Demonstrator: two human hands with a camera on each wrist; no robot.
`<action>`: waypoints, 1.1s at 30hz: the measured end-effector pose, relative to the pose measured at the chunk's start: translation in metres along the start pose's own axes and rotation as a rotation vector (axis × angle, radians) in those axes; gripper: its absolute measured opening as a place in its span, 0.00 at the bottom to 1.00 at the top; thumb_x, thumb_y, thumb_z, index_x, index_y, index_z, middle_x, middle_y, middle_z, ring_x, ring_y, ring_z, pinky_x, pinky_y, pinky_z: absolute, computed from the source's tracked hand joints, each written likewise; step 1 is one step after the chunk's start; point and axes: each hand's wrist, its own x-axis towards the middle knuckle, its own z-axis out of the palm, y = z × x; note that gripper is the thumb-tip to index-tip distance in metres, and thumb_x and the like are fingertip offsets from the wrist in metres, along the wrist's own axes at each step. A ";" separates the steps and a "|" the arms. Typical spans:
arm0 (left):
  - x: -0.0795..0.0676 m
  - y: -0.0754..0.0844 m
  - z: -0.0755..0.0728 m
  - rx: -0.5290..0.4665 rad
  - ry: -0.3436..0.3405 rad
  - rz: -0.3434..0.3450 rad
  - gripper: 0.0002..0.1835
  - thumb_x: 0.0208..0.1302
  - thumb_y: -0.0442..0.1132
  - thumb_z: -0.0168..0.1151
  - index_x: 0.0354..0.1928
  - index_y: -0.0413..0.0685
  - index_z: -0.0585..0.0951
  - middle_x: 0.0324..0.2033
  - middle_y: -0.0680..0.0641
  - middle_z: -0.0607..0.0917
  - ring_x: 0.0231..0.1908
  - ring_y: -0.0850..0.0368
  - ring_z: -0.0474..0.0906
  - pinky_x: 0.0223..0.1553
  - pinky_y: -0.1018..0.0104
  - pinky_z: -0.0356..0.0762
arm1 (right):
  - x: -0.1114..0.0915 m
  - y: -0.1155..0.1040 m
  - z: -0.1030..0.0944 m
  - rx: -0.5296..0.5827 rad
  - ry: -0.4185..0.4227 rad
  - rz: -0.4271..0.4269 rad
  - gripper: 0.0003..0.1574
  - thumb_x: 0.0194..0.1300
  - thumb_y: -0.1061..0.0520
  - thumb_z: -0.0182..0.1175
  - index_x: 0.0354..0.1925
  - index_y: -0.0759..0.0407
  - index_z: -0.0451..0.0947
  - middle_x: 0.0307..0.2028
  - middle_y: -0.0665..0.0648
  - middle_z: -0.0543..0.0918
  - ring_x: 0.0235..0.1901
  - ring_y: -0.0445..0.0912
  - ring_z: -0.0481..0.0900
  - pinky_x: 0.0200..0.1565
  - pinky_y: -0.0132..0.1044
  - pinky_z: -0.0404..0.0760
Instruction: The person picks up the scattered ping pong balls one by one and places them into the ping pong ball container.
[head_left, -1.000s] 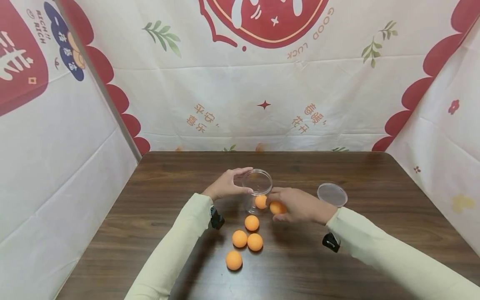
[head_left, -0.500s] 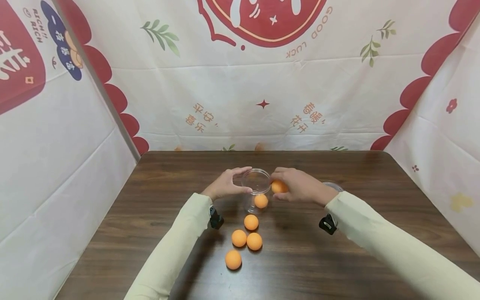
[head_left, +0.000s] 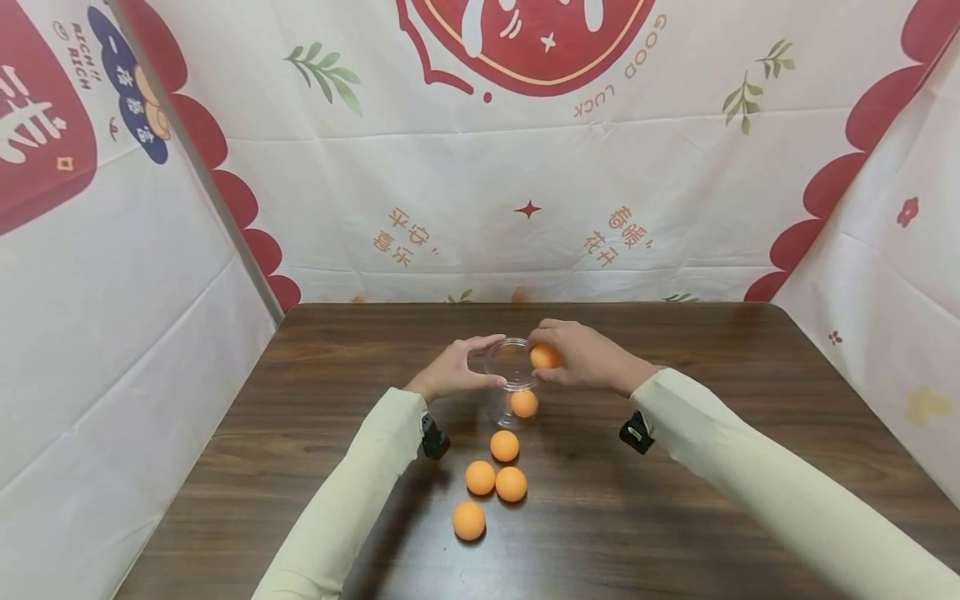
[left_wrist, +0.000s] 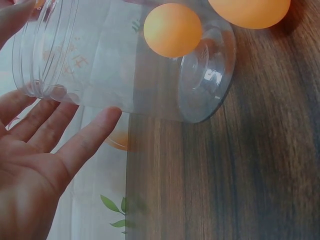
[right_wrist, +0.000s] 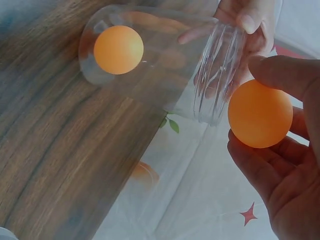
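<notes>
A clear plastic jar (left_wrist: 107, 65) stands upright on the table without a lid on it. My left hand (head_left: 453, 368) holds the jar near its rim, thumb on the near side and fingers on the far side. One orange ping-pong ball (right_wrist: 118, 50) lies at the bottom of the jar. My right hand (head_left: 585, 357) pinches another ping-pong ball (right_wrist: 260, 114) between thumb and fingers, right at the right side of the jar's mouth. Several more ping-pong balls (head_left: 512, 483) lie on the table in front of the jar.
The dark wood-grain table (head_left: 330, 467) ends at a back edge beyond the jar. A printed white cloth (head_left: 480, 183) hangs behind it and along both sides. The clear round lid is mostly hidden behind the right wrist.
My right hand has lifted its ping-pong ball from beside the jar's lower part up to the rim, moving slightly left. The left hand, jar and balls on the table stay put.
</notes>
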 end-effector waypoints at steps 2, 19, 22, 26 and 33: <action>0.000 0.000 0.000 -0.001 -0.001 -0.001 0.39 0.58 0.43 0.69 0.70 0.44 0.64 0.64 0.43 0.73 0.65 0.51 0.68 0.66 0.50 0.64 | 0.003 0.000 0.001 0.000 0.010 0.000 0.21 0.56 0.54 0.69 0.47 0.61 0.80 0.41 0.55 0.80 0.34 0.45 0.75 0.36 0.38 0.77; -0.002 0.002 0.000 0.001 -0.012 -0.003 0.40 0.58 0.44 0.68 0.70 0.45 0.63 0.65 0.44 0.71 0.66 0.51 0.66 0.66 0.49 0.62 | 0.019 -0.004 0.015 0.010 -0.014 0.025 0.22 0.57 0.54 0.68 0.49 0.58 0.80 0.43 0.55 0.80 0.34 0.44 0.75 0.36 0.37 0.77; -0.002 0.002 0.000 0.002 -0.008 -0.008 0.40 0.58 0.43 0.69 0.70 0.45 0.63 0.65 0.44 0.71 0.66 0.51 0.66 0.66 0.49 0.62 | 0.020 -0.006 0.016 0.009 -0.021 0.028 0.22 0.57 0.53 0.68 0.50 0.57 0.80 0.43 0.54 0.80 0.34 0.43 0.75 0.36 0.37 0.77; -0.003 0.003 0.000 -0.002 -0.003 -0.008 0.39 0.58 0.42 0.69 0.70 0.45 0.63 0.65 0.45 0.72 0.66 0.51 0.67 0.66 0.50 0.62 | 0.021 -0.007 0.016 0.005 -0.040 0.040 0.24 0.59 0.53 0.67 0.53 0.57 0.79 0.45 0.55 0.80 0.36 0.44 0.76 0.38 0.39 0.78; -0.002 0.002 0.000 -0.012 -0.011 0.001 0.39 0.58 0.42 0.68 0.70 0.46 0.63 0.65 0.46 0.72 0.66 0.53 0.67 0.66 0.51 0.63 | 0.020 -0.009 0.018 -0.013 -0.048 0.054 0.24 0.60 0.52 0.65 0.54 0.58 0.79 0.45 0.56 0.79 0.35 0.44 0.76 0.39 0.40 0.78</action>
